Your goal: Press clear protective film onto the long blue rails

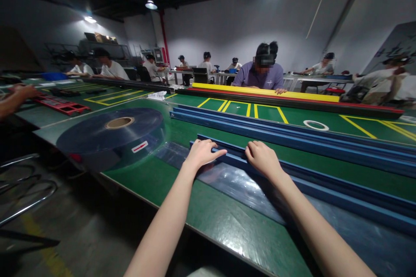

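A long blue channel-shaped rail [312, 179] runs from the middle of the table off to the right. Near its left end, my left hand [202, 152] rests with the fingers over the far wall and the thumb stretched along the near side. Farther right, my right hand [262, 156] has its fingers curled over the same rail; their tips are partly hidden. Under and in front of the rail lies a strip of clear plastic film [234, 181]. It leads left to a large roll of clear film [107, 151] lying flat, with a red arrow label [140, 146].
A second blue rail [292, 132] lies behind mine. Beyond it are a white ring [316, 125], a yellow bar [266, 91] and a person in purple [260, 73]. A red frame [63, 103] lies at left near another person's hand [26, 91]. The table's front edge [143, 197] is close.
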Action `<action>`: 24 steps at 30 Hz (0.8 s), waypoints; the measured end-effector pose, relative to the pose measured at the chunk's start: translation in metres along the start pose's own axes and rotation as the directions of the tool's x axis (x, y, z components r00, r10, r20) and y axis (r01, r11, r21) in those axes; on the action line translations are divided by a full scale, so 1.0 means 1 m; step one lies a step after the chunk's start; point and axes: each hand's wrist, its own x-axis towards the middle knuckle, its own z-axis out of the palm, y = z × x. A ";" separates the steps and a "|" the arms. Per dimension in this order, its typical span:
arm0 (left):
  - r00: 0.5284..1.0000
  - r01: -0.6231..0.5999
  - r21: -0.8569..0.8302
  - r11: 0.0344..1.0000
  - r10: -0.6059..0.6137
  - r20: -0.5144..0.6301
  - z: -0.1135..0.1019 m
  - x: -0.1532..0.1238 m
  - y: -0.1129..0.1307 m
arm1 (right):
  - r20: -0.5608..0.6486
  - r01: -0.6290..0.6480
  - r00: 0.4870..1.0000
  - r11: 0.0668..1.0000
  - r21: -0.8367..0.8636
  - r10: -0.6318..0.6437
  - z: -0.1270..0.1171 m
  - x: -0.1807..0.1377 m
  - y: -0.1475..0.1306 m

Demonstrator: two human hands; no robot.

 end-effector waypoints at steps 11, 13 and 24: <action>0.996 0.081 0.068 0.994 -0.083 0.032 -0.004 0.004 -0.005 | 0.029 -0.007 1.000 1.000 0.000 0.007 -0.002 0.000 0.000; 0.994 0.102 0.059 0.993 -0.103 0.029 -0.005 0.004 -0.007 | 0.029 -0.005 1.000 1.000 0.001 0.005 -0.001 0.000 0.000; 0.991 0.128 0.074 0.989 -0.129 0.020 -0.005 0.005 -0.007 | 0.017 0.000 1.000 1.000 -0.007 0.000 -0.001 -0.001 0.000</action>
